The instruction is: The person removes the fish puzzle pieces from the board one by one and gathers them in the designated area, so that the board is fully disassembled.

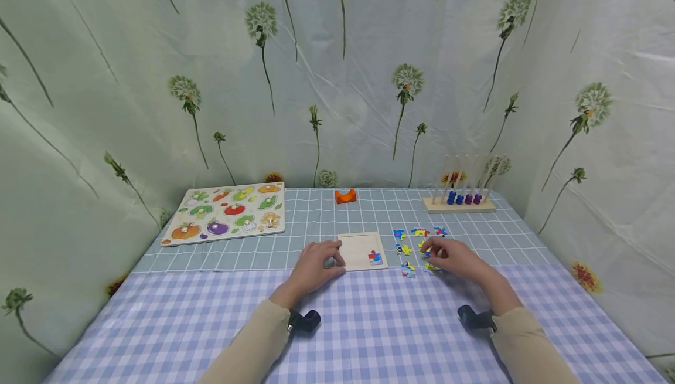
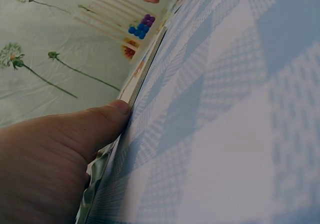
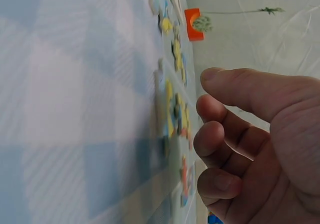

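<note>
A square wooden puzzle tray [image 1: 358, 252] lies on the table with one jigsaw piece [image 1: 375, 257] in its near right corner. My left hand [image 1: 318, 264] holds the tray's left side, thumb by the near left corner. In the left wrist view its thumb [image 2: 107, 121] touches the thin edge of the tray. Several loose jigsaw pieces [image 1: 405, 250] lie to the tray's right. Over the right-hand ones hovers my right hand [image 1: 450, 257], fingers loosely bent. In the right wrist view its thumb and fingertips [image 3: 209, 136] are apart with nothing between them.
At the back left lies a vegetable peg board [image 1: 221, 213]. An orange curved block [image 1: 345, 196] sits at the back middle. A wooden rack [image 1: 459, 206] with upright rods and blue and purple beads stands at the back right, near the hanging cloth.
</note>
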Tool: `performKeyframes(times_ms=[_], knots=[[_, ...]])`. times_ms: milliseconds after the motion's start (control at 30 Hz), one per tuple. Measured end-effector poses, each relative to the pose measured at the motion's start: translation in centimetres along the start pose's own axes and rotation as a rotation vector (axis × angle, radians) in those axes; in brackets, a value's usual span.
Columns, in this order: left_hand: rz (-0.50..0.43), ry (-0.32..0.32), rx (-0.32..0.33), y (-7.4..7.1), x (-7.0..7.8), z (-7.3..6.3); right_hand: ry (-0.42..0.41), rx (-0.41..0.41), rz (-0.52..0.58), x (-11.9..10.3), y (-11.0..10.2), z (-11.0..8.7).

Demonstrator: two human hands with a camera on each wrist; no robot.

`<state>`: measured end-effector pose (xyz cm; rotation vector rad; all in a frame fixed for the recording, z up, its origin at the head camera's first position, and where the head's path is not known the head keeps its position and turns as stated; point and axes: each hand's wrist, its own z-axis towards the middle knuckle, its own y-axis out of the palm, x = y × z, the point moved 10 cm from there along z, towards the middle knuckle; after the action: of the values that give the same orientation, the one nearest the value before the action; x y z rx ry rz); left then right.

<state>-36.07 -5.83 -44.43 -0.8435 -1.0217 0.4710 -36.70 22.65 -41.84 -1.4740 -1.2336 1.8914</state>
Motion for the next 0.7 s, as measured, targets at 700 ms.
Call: performKeyframes(times_ms=[700], knots=[[0.005, 0.011, 0.005, -0.1, 0.2, 0.0, -0.058, -0.110, 0.034, -6.1, 3.9, 4.5]])
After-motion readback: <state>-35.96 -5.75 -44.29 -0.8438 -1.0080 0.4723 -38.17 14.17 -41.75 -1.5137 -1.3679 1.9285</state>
